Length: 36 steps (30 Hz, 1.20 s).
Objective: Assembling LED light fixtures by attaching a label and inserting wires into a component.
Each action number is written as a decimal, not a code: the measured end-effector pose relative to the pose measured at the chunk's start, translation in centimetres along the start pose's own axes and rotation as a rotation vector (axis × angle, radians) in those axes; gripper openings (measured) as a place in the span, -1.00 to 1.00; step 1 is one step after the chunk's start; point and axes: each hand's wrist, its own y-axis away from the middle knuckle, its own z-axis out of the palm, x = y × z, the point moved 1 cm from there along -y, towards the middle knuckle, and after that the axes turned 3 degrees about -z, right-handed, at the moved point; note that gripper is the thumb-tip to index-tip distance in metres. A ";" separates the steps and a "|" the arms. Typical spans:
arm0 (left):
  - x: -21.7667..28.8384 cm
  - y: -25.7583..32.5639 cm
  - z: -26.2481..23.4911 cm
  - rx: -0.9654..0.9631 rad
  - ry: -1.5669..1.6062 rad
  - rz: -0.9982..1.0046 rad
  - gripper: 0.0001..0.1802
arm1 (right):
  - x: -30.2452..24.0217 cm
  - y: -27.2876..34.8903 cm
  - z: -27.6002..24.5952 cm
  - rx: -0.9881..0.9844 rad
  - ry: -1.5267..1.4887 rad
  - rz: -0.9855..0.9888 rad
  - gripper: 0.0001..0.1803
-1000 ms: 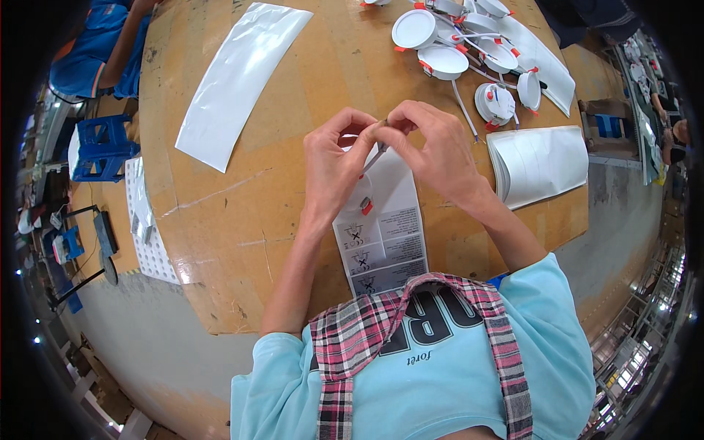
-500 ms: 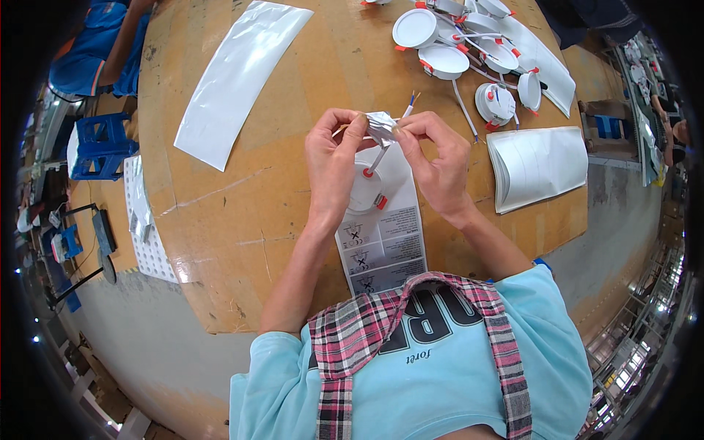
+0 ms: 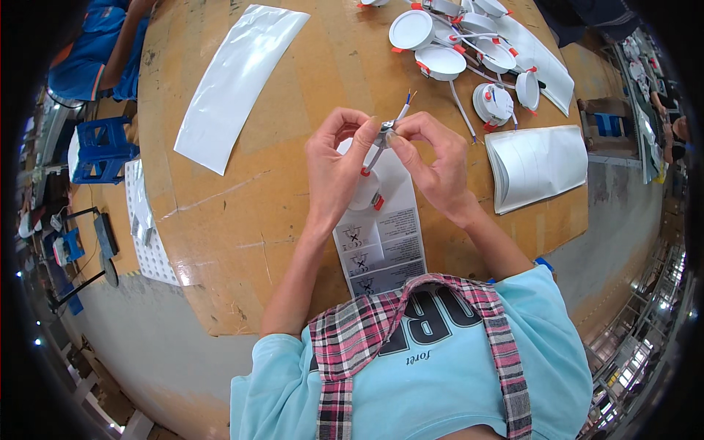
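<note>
Two hands work a small lamp above the counter.
The left hand (image 3: 339,172) and right hand (image 3: 433,165) pinch the metal clip and wire of a white lamp (image 3: 367,189), held just over a printed bag (image 3: 381,235) on the counter (image 3: 242,213). More lamps (image 3: 455,44) lie far right; a stack of bags (image 3: 539,165) sits right.

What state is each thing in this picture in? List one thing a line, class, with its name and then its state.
Left hand: raised, gripping the round white lamp.
Right hand: pinching the lamp's cable.
Round white lamp: held above the table.
Long plastic bag: flat on the table.
Pile of lamps: loose, cables tangled.
Bag stack: lying flat.
</note>
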 end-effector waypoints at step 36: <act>0.5 -0.7 -0.6 0.125 0.113 -0.090 -0.85 | -0.6 -0.5 0.2 -0.069 0.385 -0.216 -0.88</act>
